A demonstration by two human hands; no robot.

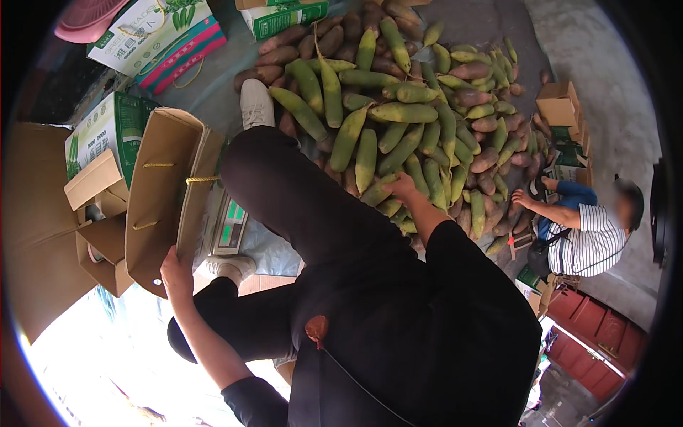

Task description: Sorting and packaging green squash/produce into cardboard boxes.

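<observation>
My right hand is closed round the end of a green radish at the near edge of a large pile. My left hand grips the near edge of a tall, open cardboard box with yellow rope handles. The box stands against a scale with a lit green display, and its inside bottom is hidden from me. Long green radishes lie over and among reddish-purple ones in the pile, in front of my knees.
Green-and-white cartons and a smaller open brown box stand at the left. A pink basin is at the far left. To the right, a person in a striped shirt sits by the pile. Brown boxes stand beyond.
</observation>
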